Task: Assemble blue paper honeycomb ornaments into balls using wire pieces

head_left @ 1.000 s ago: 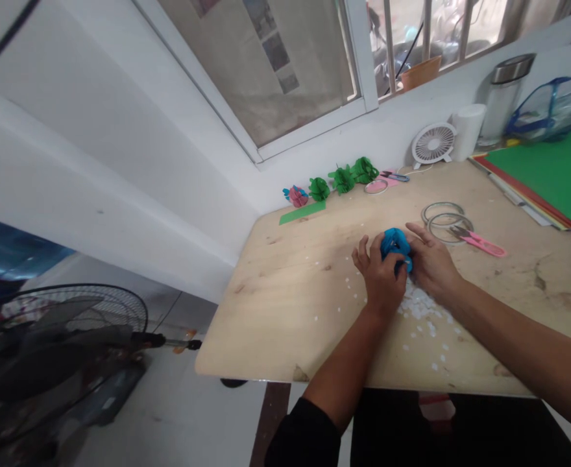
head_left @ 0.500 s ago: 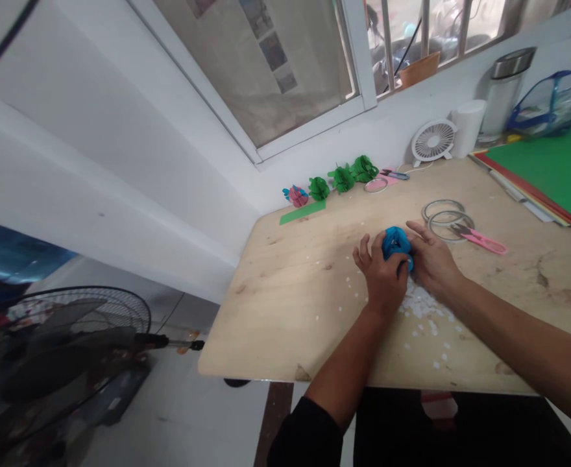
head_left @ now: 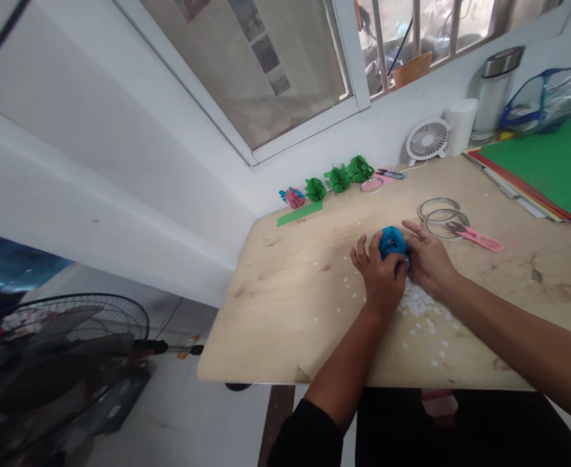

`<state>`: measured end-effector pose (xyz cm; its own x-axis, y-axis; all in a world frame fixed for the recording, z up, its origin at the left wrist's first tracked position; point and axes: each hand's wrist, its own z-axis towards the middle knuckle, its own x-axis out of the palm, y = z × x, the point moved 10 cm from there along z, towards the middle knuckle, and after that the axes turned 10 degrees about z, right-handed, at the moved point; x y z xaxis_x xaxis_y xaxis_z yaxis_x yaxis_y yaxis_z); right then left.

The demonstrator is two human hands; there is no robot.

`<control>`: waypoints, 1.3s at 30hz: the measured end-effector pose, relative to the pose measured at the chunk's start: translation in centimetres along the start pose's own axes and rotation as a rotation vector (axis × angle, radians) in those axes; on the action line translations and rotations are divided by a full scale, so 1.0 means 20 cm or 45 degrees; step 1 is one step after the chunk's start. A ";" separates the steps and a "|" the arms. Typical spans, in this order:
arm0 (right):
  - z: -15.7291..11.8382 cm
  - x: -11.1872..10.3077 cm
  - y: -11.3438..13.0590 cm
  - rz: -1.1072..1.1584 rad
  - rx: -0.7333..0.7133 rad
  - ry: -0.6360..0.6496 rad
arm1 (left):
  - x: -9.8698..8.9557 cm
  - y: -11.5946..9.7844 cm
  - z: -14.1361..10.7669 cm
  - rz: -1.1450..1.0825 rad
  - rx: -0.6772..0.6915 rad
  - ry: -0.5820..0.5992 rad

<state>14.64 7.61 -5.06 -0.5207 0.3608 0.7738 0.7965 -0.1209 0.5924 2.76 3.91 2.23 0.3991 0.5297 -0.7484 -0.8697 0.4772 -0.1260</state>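
Blue folded piece (head_left: 391, 240) held between both hands, its far side out of sight

It sits right of centre in the frame, over the wooden table (head_left: 276, 311); my fingers hide whether it touches the wood. My left hand (head_left: 380, 269) is partly curled, thumb and forefinger closed on the piece, the other fingers spread leftward. My right hand (head_left: 429, 259) is half open, cupping the opposite side and helping hold it; I can't make out all its fingertips.

White scraps (head_left: 416, 301) lie just below, some covered by my right wrist. Farther right, two overlapping metal rings (head_left: 438, 200) are partly covered by pink-handled snips (head_left: 480, 239). Green ornaments (head_left: 338, 179) stand along the wall at upper centre, near a green strip (head_left: 299, 213). At upper right, the frame's edge cuts off a stack of coloured sheets (head_left: 548, 152). The dark fan (head_left: 71, 318) at lower left is blurred.
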 end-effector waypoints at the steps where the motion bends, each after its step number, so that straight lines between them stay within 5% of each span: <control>1: 0.00 0.00 0.00 0.005 0.000 -0.002 | 0.00 0.00 0.00 -0.005 0.000 0.000; 39: 0.00 0.00 0.00 0.024 0.004 -0.014 | -0.03 0.06 0.00 -0.119 -0.076 0.028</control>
<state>14.68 7.53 -5.05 -0.5024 0.3685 0.7821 0.8069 -0.1251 0.5773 1.47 4.17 2.55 0.4736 0.4688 -0.7456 -0.8448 0.4811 -0.2342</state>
